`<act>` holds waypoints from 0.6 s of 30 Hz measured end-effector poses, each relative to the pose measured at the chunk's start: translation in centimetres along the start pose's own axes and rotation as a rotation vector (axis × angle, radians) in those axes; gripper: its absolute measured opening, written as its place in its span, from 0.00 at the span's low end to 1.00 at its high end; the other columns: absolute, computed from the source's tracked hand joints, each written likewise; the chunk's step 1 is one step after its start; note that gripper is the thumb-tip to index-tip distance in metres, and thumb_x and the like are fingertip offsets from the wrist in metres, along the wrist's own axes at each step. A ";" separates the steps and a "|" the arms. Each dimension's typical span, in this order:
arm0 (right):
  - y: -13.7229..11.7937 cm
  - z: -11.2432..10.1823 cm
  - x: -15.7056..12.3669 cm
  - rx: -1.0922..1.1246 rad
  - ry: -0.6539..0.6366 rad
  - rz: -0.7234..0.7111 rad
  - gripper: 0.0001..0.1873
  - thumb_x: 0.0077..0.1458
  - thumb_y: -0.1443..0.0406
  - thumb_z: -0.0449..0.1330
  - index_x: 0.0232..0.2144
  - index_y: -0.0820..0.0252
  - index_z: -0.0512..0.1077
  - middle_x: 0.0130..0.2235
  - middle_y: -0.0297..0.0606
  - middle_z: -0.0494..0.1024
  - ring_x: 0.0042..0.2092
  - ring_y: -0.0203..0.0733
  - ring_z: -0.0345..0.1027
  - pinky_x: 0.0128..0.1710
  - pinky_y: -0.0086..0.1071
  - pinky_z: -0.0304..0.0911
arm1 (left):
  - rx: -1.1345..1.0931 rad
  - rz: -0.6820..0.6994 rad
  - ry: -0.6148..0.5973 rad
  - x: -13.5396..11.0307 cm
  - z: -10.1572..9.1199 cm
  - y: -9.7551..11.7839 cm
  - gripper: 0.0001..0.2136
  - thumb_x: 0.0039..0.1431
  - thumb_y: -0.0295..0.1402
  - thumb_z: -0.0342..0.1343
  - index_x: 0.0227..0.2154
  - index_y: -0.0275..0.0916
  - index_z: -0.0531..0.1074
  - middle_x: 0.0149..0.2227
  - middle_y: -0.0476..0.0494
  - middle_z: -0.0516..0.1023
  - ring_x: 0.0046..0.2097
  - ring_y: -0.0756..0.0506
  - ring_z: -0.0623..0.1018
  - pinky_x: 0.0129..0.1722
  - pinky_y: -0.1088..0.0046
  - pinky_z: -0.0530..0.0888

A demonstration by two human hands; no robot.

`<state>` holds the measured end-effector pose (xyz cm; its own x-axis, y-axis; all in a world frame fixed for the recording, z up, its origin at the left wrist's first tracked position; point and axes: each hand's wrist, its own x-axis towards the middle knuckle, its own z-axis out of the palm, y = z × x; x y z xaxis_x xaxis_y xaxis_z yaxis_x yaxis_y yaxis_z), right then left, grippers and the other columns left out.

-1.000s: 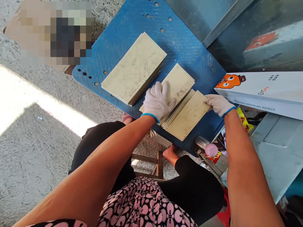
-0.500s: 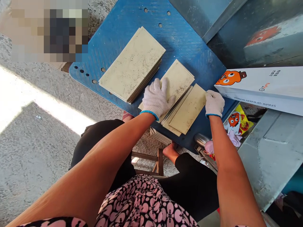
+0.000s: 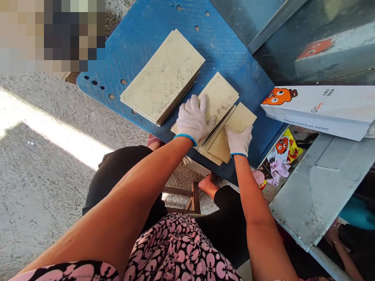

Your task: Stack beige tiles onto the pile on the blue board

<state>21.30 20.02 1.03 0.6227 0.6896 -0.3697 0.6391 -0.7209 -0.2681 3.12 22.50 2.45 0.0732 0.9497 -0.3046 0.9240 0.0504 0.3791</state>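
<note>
My left hand point(image 3: 193, 119), in a white knit glove with a blue cuff, lies with spread fingers on the middle stack of thin cream rectangular panels point(image 3: 221, 93). My right hand point(image 3: 239, 140), gloved alike, is at the right edge of a thin cream panel point(image 3: 241, 114) on the right-hand pile. Its thumb rests on top and its fingers curl at the edge; their tips are hidden. A taller stack of the same panels point(image 3: 164, 74), speckled with dark specks, stands to the left. All three lie slanted on a blue board point(image 3: 225, 47).
A white paper bag point(image 3: 328, 103) with an orange cartoon figure lies at the right by a grey metal surface point(image 3: 322, 183). Below the board are more stacked panels point(image 3: 196, 166) and a wooden stool point(image 3: 195, 197). Another person's arm point(image 3: 341, 249) shows at lower right.
My right hand has moved left and down from the far right corner of the panel onto its right edge. My left hand stays on the middle stack. The view has shifted slightly.
</note>
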 end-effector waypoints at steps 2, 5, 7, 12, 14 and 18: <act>-0.9 0.7 -0.5 -0.029 0.007 -0.002 0.67 0.41 0.43 0.70 0.72 0.67 0.46 0.66 0.62 0.58 0.66 0.66 0.55 0.66 0.52 0.54 | -0.013 -0.002 -0.002 0.0 -0.1 0.0 0.39 0.66 0.52 0.48 0.72 0.35 0.45 0.70 0.24 0.53 0.68 0.25 0.58 0.64 0.47 0.57; -1.8 1.3 -0.7 -0.064 0.041 0.000 0.69 0.39 0.45 0.72 0.72 0.70 0.45 0.64 0.64 0.58 0.66 0.68 0.54 0.66 0.53 0.53 | -0.023 0.001 -0.010 0.0 -0.2 0.0 0.39 0.66 0.51 0.48 0.71 0.34 0.45 0.70 0.24 0.52 0.68 0.25 0.57 0.64 0.47 0.57; -2.2 1.3 -0.7 -0.073 0.047 0.021 0.69 0.39 0.46 0.73 0.72 0.70 0.45 0.64 0.64 0.57 0.65 0.68 0.55 0.64 0.54 0.55 | -0.027 0.008 -0.012 0.0 -0.2 0.0 0.39 0.66 0.50 0.48 0.71 0.33 0.45 0.70 0.24 0.52 0.68 0.26 0.57 0.65 0.47 0.56; -2.8 1.3 -1.0 -0.080 0.069 0.058 0.66 0.40 0.48 0.72 0.71 0.69 0.47 0.61 0.63 0.59 0.62 0.67 0.58 0.62 0.53 0.58 | -0.045 0.024 -0.003 0.0 -0.2 -0.1 0.39 0.66 0.51 0.48 0.71 0.32 0.46 0.70 0.22 0.52 0.69 0.26 0.57 0.65 0.48 0.55; -2.9 1.6 -1.3 -0.084 0.082 0.066 0.65 0.41 0.48 0.72 0.71 0.70 0.48 0.61 0.63 0.59 0.62 0.67 0.59 0.62 0.53 0.58 | -0.056 0.026 -0.007 0.0 -0.1 -0.1 0.40 0.66 0.51 0.48 0.71 0.32 0.45 0.70 0.22 0.52 0.69 0.26 0.56 0.65 0.47 0.55; -2.9 2.2 -1.8 -0.104 0.094 0.054 0.65 0.40 0.48 0.71 0.71 0.71 0.47 0.62 0.64 0.57 0.61 0.68 0.59 0.61 0.53 0.59 | -0.068 0.024 -0.010 0.1 -0.1 -0.2 0.40 0.65 0.52 0.49 0.72 0.34 0.44 0.71 0.24 0.51 0.70 0.26 0.55 0.65 0.47 0.54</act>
<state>17.35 20.65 0.55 0.6938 0.6572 -0.2944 0.6439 -0.7492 -0.1551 2.92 22.60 2.47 0.0996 0.9476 -0.3036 0.8942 0.0486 0.4451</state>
